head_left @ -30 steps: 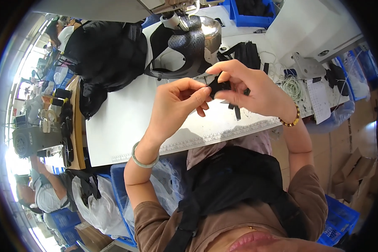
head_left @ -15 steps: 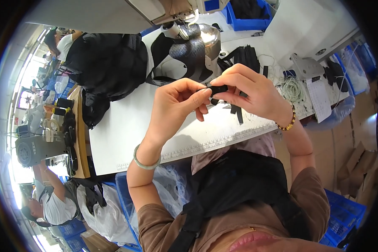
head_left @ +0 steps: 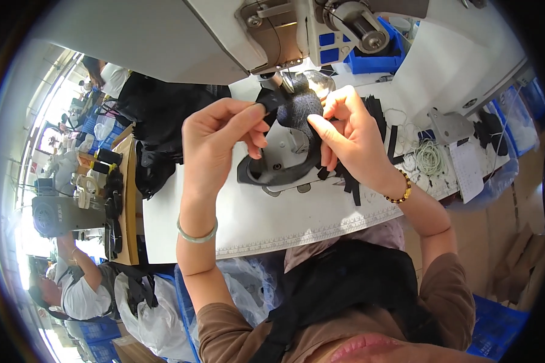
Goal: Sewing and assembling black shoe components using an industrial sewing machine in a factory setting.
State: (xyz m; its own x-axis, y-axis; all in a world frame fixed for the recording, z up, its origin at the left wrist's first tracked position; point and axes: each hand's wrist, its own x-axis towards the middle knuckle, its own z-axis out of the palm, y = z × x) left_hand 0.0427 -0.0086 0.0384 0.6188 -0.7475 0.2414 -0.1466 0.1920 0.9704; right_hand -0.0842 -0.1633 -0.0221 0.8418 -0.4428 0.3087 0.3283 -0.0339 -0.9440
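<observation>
My left hand (head_left: 221, 139) and my right hand (head_left: 348, 136) hold a small black fabric piece (head_left: 293, 109) between them, pinched at its two ends, just under the head of a grey sewing machine (head_left: 254, 36). Below the piece a larger black shaped part (head_left: 278, 172) lies on the white table (head_left: 272, 224). A pale bangle is on my left wrist and a bead bracelet on my right. Black fabric (head_left: 345, 290) rests in my lap.
A heap of black fabric (head_left: 157, 115) lies at the table's far left. Black strips (head_left: 393, 142), a coil of white cord (head_left: 430, 158) and a paper sheet (head_left: 466, 169) sit at the right. Blue bins (head_left: 375, 54) stand behind. Another person (head_left: 79, 290) works at lower left.
My head has moved closer to the sewing machine, which now fills the top. Both hands have carried the black piece up toward the machine's needle area.
</observation>
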